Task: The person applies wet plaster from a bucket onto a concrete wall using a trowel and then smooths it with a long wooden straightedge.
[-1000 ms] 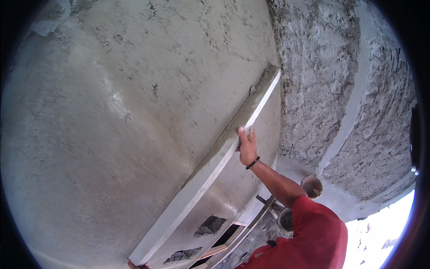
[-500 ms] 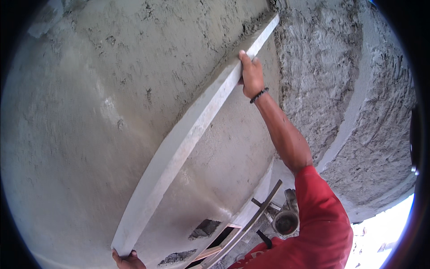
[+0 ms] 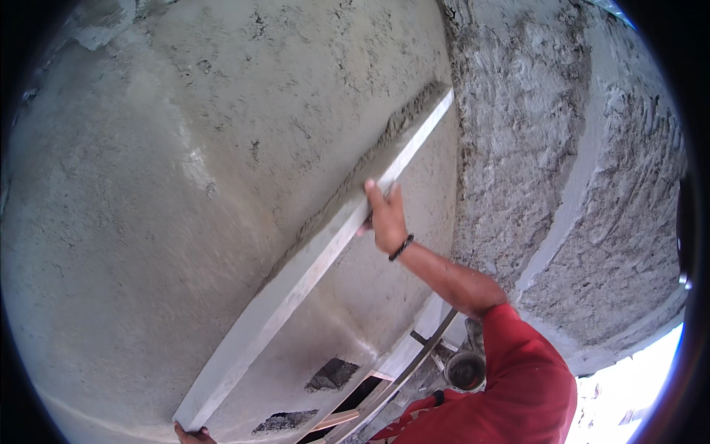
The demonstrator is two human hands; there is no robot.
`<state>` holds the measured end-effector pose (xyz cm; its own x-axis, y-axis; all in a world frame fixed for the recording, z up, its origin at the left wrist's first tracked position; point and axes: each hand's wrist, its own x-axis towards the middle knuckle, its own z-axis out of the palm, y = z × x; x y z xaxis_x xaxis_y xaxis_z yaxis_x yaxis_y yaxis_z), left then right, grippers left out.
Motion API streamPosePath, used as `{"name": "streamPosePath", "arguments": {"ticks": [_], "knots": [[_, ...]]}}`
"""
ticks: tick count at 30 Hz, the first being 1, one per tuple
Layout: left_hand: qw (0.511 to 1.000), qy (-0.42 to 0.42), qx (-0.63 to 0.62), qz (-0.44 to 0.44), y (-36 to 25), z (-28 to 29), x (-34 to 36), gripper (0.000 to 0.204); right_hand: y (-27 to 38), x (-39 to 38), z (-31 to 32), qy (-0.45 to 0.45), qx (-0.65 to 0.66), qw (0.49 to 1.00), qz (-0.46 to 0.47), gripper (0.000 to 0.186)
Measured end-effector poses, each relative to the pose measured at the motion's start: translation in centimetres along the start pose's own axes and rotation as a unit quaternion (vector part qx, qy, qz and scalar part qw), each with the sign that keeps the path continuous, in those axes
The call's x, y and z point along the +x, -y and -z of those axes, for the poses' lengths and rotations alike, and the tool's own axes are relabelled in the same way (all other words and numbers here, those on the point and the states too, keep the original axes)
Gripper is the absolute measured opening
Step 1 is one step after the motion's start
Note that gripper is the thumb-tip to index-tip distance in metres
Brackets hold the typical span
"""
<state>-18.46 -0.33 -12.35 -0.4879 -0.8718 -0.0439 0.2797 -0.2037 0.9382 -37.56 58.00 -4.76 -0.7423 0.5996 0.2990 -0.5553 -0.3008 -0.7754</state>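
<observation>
A long pale straightedge [image 3: 296,277] lies slantwise against the grey plastered wall [image 3: 222,103], its upper end at the right near the corner. My right hand [image 3: 387,216], with a dark beaded bracelet at the wrist, grips it above the middle. At the lower left, my left hand [image 3: 194,435] holds the bottom end; only part of that hand shows. Wet mortar [image 3: 403,122] is heaped along the upper edge of the straightedge. Below it the plaster looks smoother; above it the surface is pitted.
On the right stands a rough mortar wall [image 3: 510,133] with a smoother pale vertical strip [image 3: 573,192]. Two rough-edged recesses [image 3: 331,375] [image 3: 285,422] sit low in the plastered wall. A bucket [image 3: 465,369] and a long narrow bar [image 3: 414,366] are below, near my red sleeve.
The straightedge's upper end has slid down along the wall with my right hand, which is now lower and further left. More mortar shows along its upper edge. My left hand has dropped slightly.
</observation>
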Motion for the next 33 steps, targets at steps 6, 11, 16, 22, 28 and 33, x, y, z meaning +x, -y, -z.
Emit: {"name": "streamPosePath", "arguments": {"ticks": [6, 11, 16, 22, 28, 33], "knots": [[0.998, -0.038, 0.014, -0.058, -3.7, -5.3, -5.8, 0.035, 3.3, 3.7, -1.0, 0.009, -0.021, 0.998, 0.059, 0.036], [0.997, 0.037, -0.059, -0.038, -6.6, -9.9, -9.3, 0.034, 11.7, 11.2, -3.6, 0.036, -0.062, 0.994, 0.088, 0.044], [0.975, 0.204, -0.081, -0.046, -6.8, -11.7, -9.4, 0.038, 18.5, 18.0, -5.0, 0.025, -0.091, 0.988, 0.119, 0.045], [0.968, 0.231, -0.092, -0.042, -9.3, -12.6, -11.4, 0.034, 19.4, 17.5, -6.5, 0.01, -0.071, 0.991, 0.111, 0.037], [0.968, 0.223, -0.109, -0.029, -9.5, -10.9, -9.6, 0.036, 18.7, 15.4, -6.6, 0.024, -0.066, 0.995, 0.068, 0.038], [0.958, 0.243, -0.148, -0.033, -6.4, -4.1, -1.1, 0.048, 15.3, 9.1, -5.5, 0.049, -0.024, 0.998, 0.027, 0.042]]}}
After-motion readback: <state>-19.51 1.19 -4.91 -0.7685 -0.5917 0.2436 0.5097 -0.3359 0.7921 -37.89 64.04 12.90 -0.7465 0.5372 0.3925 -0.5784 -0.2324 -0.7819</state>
